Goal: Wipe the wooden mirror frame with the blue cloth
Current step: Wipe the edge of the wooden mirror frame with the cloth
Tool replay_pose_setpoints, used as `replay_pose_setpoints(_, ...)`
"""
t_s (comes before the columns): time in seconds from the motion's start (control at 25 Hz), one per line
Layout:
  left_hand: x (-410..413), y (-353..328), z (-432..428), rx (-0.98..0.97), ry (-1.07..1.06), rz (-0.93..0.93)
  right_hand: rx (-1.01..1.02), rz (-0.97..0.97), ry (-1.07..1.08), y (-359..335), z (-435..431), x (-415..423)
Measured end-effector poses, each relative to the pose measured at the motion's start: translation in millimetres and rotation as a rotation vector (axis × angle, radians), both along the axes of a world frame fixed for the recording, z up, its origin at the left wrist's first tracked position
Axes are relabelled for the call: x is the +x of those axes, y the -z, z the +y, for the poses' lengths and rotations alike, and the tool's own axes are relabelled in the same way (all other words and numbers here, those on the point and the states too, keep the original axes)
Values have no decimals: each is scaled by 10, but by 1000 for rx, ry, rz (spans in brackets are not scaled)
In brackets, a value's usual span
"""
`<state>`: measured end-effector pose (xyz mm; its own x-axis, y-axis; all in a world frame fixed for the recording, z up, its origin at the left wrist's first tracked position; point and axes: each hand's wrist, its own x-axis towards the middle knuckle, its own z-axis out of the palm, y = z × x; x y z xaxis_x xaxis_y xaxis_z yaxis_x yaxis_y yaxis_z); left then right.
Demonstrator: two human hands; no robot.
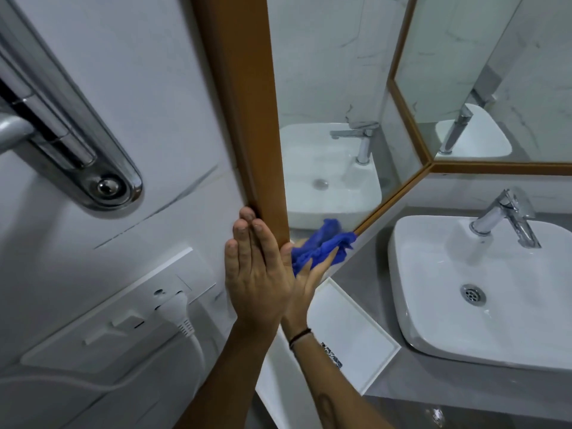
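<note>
The wooden mirror frame [247,103] runs down the middle of the view as a broad orange-brown edge, with thinner bottom rails [393,199] beside the glass. My left hand [257,274] lies flat against the frame's lower outer edge, fingers straight and together, holding nothing. My right hand [306,283] is partly hidden behind the left one; its fingers press the crumpled blue cloth [322,246] against the frame's bottom corner by the mirror glass.
A white basin [464,305] with a chrome tap [507,215] sits on the grey counter at right. A white tray [356,335] lies under my right wrist. On the wall at left are a socket panel with plug [148,308] and a chrome fitting [77,134].
</note>
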<state>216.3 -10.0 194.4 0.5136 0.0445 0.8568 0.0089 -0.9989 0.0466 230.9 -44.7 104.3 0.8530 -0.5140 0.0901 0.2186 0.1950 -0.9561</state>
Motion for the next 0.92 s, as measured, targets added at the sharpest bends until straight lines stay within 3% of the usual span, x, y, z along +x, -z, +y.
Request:
replay_pose_setpoints(0.08, -15, 21, 10, 25, 16, 1, -85, 170, 126, -184, -468, 504)
replay_pose_setpoints(0.2, -17, -20, 15, -2, 29, 6, 98, 193, 172, -478, -981, 1068)
replay_pose_setpoints(0.28, -4, -9, -19, 5, 21, 8, 63, 190, 136, -392, -778, 757)
replay_pose_setpoints(0.36, 7, 11, -23, 2, 12, 0, 56, 64, -12, -165, -295, 190)
replay_pose_setpoints(0.44, 9, 40, -9, 17, 13, -11, -97, 17, 29, -6, -164, 64)
replay_pose_setpoints(0.48, 9, 55, 4, 22, 23, -10, -247, 116, 90, -48, -322, 211)
replay_pose_setpoints(0.52, 7, 62, 19, 18, 36, -5, -245, 202, 123, -191, -553, 461)
replay_pose_setpoints(0.56, -6, 69, 31, 18, 46, -2, -165, 255, 162, -275, -765, 734)
replay_pose_setpoints(0.64, -21, 63, 35, 16, 59, -8, 65, 173, 181, -319, -1043, 1111)
replay_pose_setpoints(0.68, -21, 58, 40, 9, 63, -9, 74, 146, 192, -300, -1036, 1119)
replay_pose_setpoints(0.8, -29, 39, 62, 53, 48, -2, 35, 92, 74, -33, -525, 585)
replay_pose_setpoints(0.92, -83, 12, 34, 41, 57, 15, 97, 28, -261, 298, -184, -95)
